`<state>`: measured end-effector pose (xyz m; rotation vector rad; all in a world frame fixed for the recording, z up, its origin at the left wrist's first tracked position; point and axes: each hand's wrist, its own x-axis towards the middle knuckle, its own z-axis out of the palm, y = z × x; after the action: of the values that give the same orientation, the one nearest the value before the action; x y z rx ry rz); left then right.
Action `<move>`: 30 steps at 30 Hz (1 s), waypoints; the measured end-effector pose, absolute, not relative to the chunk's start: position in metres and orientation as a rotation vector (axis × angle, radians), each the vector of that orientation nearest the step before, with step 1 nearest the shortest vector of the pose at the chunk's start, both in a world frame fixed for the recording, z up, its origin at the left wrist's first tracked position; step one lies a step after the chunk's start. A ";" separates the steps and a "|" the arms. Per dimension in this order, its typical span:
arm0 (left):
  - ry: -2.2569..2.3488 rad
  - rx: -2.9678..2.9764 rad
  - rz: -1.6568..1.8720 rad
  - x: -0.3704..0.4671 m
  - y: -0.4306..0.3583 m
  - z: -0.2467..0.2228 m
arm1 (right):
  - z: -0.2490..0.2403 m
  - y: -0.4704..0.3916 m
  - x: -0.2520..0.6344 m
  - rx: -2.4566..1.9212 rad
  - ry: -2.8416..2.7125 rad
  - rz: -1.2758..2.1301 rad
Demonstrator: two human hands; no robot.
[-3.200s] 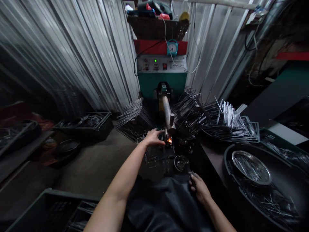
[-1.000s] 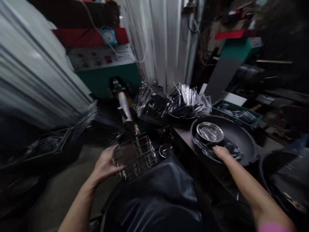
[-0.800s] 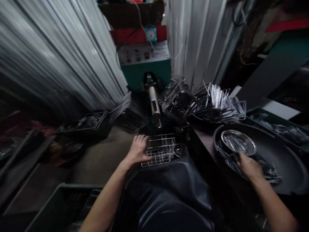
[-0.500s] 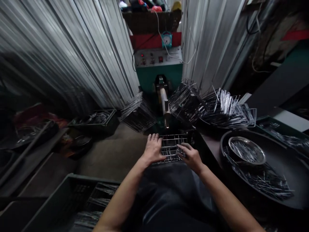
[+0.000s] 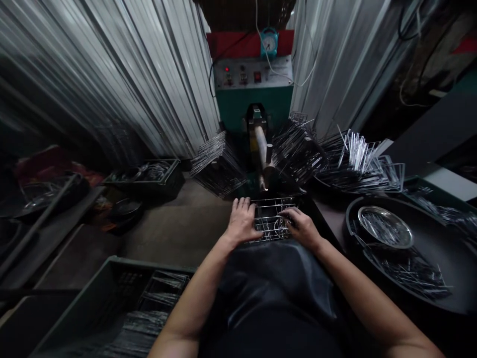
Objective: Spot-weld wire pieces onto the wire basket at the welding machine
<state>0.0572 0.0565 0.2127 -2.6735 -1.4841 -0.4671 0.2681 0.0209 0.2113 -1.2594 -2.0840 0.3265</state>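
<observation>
Down at the lower left, a green crate [image 5: 130,263] holds stacked wire pieces [image 5: 143,325]; farther back, a shallow green box [image 5: 169,186] is filled with metal bits. Right of that box, a stack of wire frames [image 5: 216,166] leans beside the machine [image 5: 253,102]. Nearer the person, the left hand [image 5: 241,221] grasps the wire rack [image 5: 272,203] along its left side, thumb toward the apron [image 5: 276,283]. The rack lies just in front of the apron, below the tip of the machine arm [image 5: 262,141], which stands beyond it. Over the rack's right part, the right hand [image 5: 301,229] has bent fingers; whether they pinch anything, I cannot tell. Behind, right of the arm, sits another pile of frames [image 5: 298,151], then a heap of bright rods [image 5: 356,151] and frames. At the right, a wide black basin [image 5: 447,263] contains loose thin rods [image 5: 421,276] and a steel bowl [image 5: 409,231] of short ones. Earlier, the right hand was at that bowl; now it is at the rack. The orange glow once seen at the arm's tip is gone, and the panel light [image 5: 227,69] shows red instead of green.
</observation>
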 end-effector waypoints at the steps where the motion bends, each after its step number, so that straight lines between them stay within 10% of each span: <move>1: -1.496 -2.666 -0.463 0.056 0.057 0.213 | 0.212 0.019 0.271 -1.279 -2.133 0.317; 13: -1.680 -2.656 -0.612 0.011 0.081 0.216 | 0.079 -0.059 0.334 -1.768 -1.940 0.532; 21: -1.538 -2.624 -0.566 0.031 0.069 0.225 | 0.192 -0.028 0.304 -1.327 -2.259 0.648; 30: -1.334 -2.658 -0.465 0.065 0.054 0.224 | 0.228 0.019 0.253 -1.908 -2.382 0.328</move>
<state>0.0651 0.0540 0.2241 -2.6583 -1.3340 -0.4649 0.2531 0.0186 0.2276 -1.9077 -2.3824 0.3284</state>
